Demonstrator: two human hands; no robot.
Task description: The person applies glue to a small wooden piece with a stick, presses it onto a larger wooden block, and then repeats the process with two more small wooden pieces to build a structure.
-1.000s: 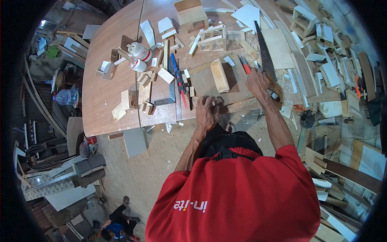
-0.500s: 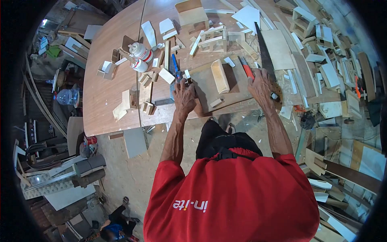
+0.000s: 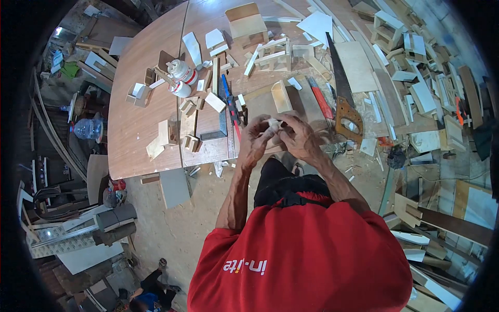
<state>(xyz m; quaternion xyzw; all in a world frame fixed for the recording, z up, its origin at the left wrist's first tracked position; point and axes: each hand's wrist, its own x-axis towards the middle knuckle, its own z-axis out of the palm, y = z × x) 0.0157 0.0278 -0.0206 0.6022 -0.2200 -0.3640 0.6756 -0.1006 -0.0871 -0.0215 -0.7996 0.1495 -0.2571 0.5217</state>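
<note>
Near the table's front edge, my left hand (image 3: 253, 140) and my right hand (image 3: 301, 136) meet around a small pale piece (image 3: 271, 125), with the fingers of both closed on it. Just behind them a small curved wooden box part (image 3: 281, 97) stands on a board (image 3: 314, 112). A red-handled tool (image 3: 321, 100) lies right of that part. Farther right rests a handsaw (image 3: 347, 112) with a wooden handle. Left of my left hand are a blue bar-like tool (image 3: 227, 91) and a metal square (image 3: 213, 135).
White glue bottles (image 3: 182, 75) stand among wood pieces on the table (image 3: 143, 125). Wooden frames (image 3: 273, 54) and offcuts lie toward the back. Stacked scrap wood (image 3: 426, 99) fills the right side. Another person (image 3: 150, 294) is at the lower left.
Both hands have moved together in front of the curved part and now hold the small pale piece. My left hand has left the blue tool; my right hand has left the red-handled tool.
</note>
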